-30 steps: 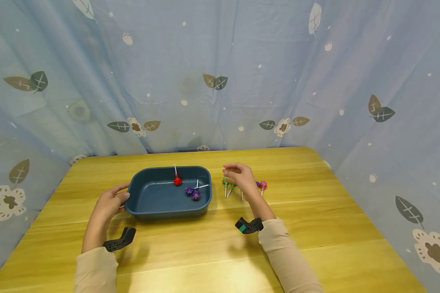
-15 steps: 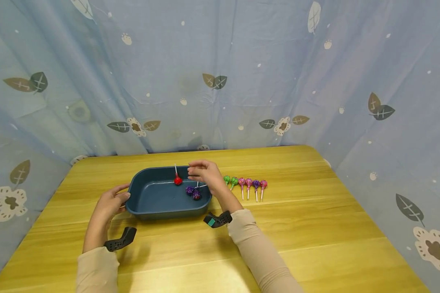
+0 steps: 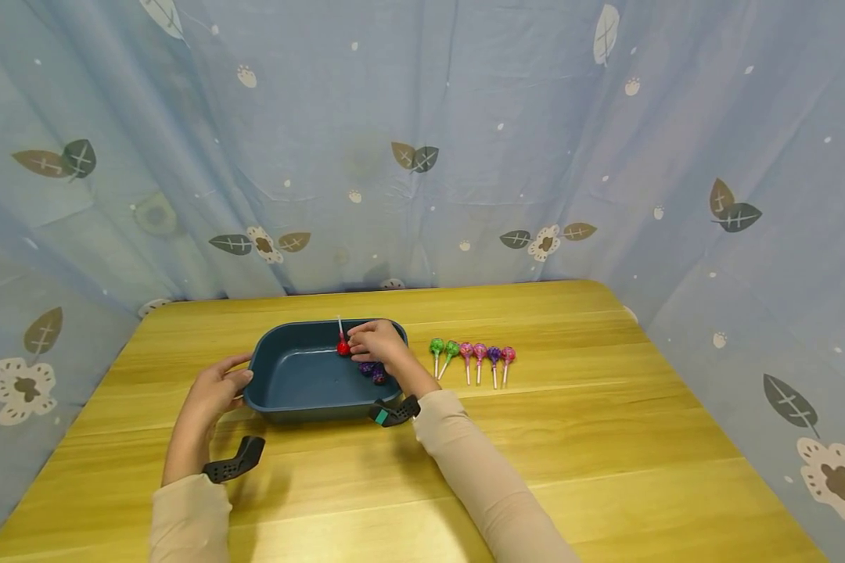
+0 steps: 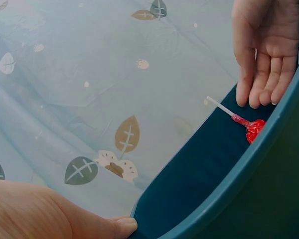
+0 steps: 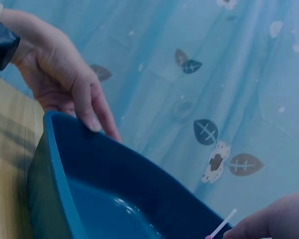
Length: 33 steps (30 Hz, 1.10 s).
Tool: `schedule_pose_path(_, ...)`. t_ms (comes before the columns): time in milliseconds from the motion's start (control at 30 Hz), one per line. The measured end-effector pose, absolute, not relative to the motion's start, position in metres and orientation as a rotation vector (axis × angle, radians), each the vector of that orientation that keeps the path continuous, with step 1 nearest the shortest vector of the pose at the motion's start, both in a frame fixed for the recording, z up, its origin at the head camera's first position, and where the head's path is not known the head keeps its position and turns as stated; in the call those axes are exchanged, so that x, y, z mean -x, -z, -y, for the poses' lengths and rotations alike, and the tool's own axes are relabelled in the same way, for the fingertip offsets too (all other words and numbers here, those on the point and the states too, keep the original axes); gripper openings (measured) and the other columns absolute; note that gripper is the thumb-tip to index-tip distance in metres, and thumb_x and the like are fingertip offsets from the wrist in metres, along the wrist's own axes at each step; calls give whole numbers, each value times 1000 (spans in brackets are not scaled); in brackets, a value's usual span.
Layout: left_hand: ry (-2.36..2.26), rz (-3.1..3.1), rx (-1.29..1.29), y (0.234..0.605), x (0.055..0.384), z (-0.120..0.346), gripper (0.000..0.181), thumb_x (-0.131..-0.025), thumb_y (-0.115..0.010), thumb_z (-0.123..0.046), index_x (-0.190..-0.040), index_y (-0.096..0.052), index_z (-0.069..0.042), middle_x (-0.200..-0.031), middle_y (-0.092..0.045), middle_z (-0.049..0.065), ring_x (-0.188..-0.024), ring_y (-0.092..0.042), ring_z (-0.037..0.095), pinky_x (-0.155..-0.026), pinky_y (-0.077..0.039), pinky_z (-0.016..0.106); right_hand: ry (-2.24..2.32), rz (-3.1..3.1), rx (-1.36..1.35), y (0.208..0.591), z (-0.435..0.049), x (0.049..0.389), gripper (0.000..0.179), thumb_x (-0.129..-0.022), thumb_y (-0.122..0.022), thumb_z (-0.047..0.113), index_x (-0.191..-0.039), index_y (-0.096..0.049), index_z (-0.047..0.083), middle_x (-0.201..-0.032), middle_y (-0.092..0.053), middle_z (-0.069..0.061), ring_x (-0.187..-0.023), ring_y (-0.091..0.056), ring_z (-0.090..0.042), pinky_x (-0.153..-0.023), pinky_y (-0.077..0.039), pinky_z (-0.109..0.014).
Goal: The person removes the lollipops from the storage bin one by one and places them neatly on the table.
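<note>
My left hand [image 3: 213,391] grips the left end of a dark blue plastic tub [image 3: 303,383], its thumb on the rim [image 4: 125,225]. Over the right part of the tub is my right hand [image 3: 380,344], fingers pointing down and nothing between them. Just beside its fingertips, a red lollipop [image 3: 343,349] leans with its white stick [image 4: 220,106] up against the far wall. Purple lollipops [image 3: 379,375] lie in the tub under my right hand, which partly hides them.
Right of the tub, several lollipops lie in a row on the wooden table [image 3: 591,438]: green [image 3: 436,345], pink [image 3: 480,352], purple [image 3: 494,354] and a reddish pink one [image 3: 508,355] at the end. A patterned blue curtain [image 3: 422,219] hangs behind the table's far edge.
My right hand has moved left from above the row of lollipops to inside the tub, close to the red lollipop. The left hand has stayed on the tub.
</note>
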<state>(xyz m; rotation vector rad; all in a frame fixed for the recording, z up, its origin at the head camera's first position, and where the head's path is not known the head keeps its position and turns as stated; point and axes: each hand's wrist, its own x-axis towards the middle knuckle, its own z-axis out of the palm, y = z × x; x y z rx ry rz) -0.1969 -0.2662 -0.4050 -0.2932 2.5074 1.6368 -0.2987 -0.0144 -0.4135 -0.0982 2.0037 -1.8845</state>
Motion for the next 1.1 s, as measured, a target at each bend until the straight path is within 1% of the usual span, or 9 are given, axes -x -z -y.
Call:
schedule_pose_path(200, -1628, -2509, 288, 405, 196, 266, 52, -105, -40, -16, -151, -24, 2, -143, -38, 32, -97, -64, 18, -76, -51, 32, 1815, -2052, 101, 417, 16, 304, 26, -99, -51, 4, -116, -62, -11, -102, -64, -22, -81, -64, -24, -78, -54, -35)
schedule_pose_path(333, -1628, -2512, 283, 405, 196, 265, 53, -105, -40, -16, -151, -24, 3, -142, -39, 32, -98, -64, 20, -76, -51, 32, 1758, -2117, 106, 420, 18, 307, 25, -98, -52, 3, -114, -64, -13, -98, -66, -21, -81, -68, -26, -73, -55, -32)
schedule_pose_path(433, -1629, -2514, 285, 405, 197, 266, 52, -105, -40, -16, -151, -24, 3, -142, -39, 33, -95, -65, 18, -75, -51, 32, 1702, -2183, 104, 420, 22, 308, 23, -96, -56, 3, -111, -66, -12, -97, -68, -20, -80, -70, -27, -70, -55, -30)
schedule_pose_path(600, -1626, -2513, 285, 405, 197, 266, 52, -105, -39, -16, -151, -24, 3, -142, -37, 34, -91, -64, 16, -76, -51, 33, 1597, -2277, 112, 418, 29, 308, 18, -94, -61, 4, -103, -72, -7, -94, -69, -13, -76, -69, -24, -67, -55, -28)
schedule_pose_path(767, -1619, -2519, 287, 405, 196, 266, 52, -105, -39, -16, -151, -23, 3, -142, -38, 35, -89, -64, 14, -76, -51, 35, 1518, -2329, 134, 416, 36, 309, 14, -92, -64, 5, -97, -74, -3, -90, -67, -7, -73, -65, -19, -65, -55, -26)
schedule_pose_path(933, -1618, -2516, 282, 405, 196, 266, 52, -105, -39, -16, -151, -23, 4, -141, -38, 35, -89, -64, 14, -76, -51, 35, 1385, -2420, 162, 414, 44, 310, 13, -92, -65, 5, -97, -75, 0, -91, -68, -7, -74, -67, -19, -65, -54, -27)
schedule_pose_path(1033, -1622, -2512, 276, 405, 196, 266, 52, -105, -38, -16, -151, -23, 4, -142, -38, 35, -91, -64, 16, -77, -51, 35, 1263, -2507, 203, 412, 48, 311, 12, -90, -68, 8, -93, -77, 2, -92, -71, -6, -72, -69, -18, -66, -54, -26)
schedule_pose_path(1100, -1624, -2509, 277, 405, 196, 266, 52, -105, -38, -16, -151, -23, 3, -142, -37, 34, -92, -64, 17, -77, -51, 35, 1177, -2556, 235, 411, 51, 310, 11, -89, -70, 10, -89, -78, 3, -89, -72, -5, -69, -69, -16, -65, -54, -25)
